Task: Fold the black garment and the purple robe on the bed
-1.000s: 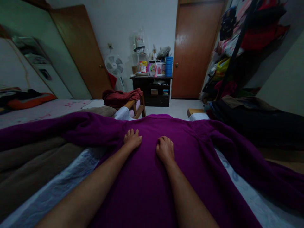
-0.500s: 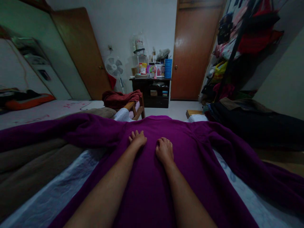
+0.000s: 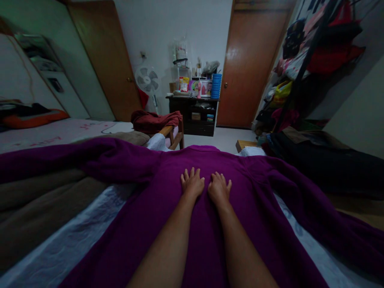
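Observation:
A purple long-sleeved sweatshirt [image 3: 144,224] lies spread flat in front of me, its collar at the far end and its sleeves stretched out to both sides. My left hand [image 3: 192,185] rests on the upper chest of the sweatshirt with fingers spread. Close beside it, my right hand [image 3: 219,189] lies on the same cloth, its fingers also apart. A narrow gap of fabric separates the two hands, and neither one grips anything.
Under the sweatshirt is a white patterned mattress [image 3: 99,212]. A brown blanket [image 3: 45,212] is at the left, dark folded clothes [image 3: 327,160] at the right. Beyond stand a wooden bed frame [image 3: 180,138], a fan [image 3: 148,80], a dark cabinet [image 3: 180,116] and a door [image 3: 252,68].
My left hand has slid right across the cloth, nearer to my right hand. My right hand has shifted slightly right and its fingers have spread. The camera view has shifted a little.

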Tool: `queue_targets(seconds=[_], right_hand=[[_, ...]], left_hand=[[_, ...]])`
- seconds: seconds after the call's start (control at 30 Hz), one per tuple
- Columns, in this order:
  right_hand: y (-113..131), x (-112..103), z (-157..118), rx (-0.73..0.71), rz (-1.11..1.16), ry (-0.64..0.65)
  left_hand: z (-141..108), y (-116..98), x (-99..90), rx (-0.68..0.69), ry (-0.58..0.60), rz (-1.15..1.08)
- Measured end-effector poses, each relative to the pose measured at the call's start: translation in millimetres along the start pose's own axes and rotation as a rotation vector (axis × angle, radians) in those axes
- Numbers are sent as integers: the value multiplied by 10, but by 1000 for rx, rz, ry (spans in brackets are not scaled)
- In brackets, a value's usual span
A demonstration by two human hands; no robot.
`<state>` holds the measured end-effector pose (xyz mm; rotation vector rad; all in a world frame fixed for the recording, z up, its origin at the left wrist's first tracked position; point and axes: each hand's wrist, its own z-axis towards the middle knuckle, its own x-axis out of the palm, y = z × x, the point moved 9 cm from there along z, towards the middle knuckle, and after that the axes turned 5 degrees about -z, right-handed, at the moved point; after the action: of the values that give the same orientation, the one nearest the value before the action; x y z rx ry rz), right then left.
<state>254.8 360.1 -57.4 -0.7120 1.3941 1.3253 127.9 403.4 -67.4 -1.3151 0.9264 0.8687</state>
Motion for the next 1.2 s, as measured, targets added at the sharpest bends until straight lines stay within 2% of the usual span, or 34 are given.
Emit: queue_targets(seconds=[0.27,0.37,0.47,0.6,0.73,0.77,0.93,1.03,1.2], right_hand=[[-113,-31,46,58,-117,69],[-111,6,43,48,-147,91],[-115,53,24,60,-183,140],[-123,18,99,68,-223,211],[-146,-128,457,46,-251,320],[-159,-197,589,50,-251,314],[-139,-472,1223,13,-234,140],[-127,-441,1446,-12,-227,62],[-203,-275,1620,21,-204,64]], left_hand=[[8,-33,-15,29,-14,-4],[-9,-172,-43,174,-5,-44],[-39,-317,-15,333,56,-95],[-44,-337,41,337,114,-118],[-51,-346,33,324,111,-125],[-50,-345,29,319,110,-126],[-36,-342,17,320,87,-125],[-26,-334,20,323,72,-126],[-20,-333,20,326,71,-135]])
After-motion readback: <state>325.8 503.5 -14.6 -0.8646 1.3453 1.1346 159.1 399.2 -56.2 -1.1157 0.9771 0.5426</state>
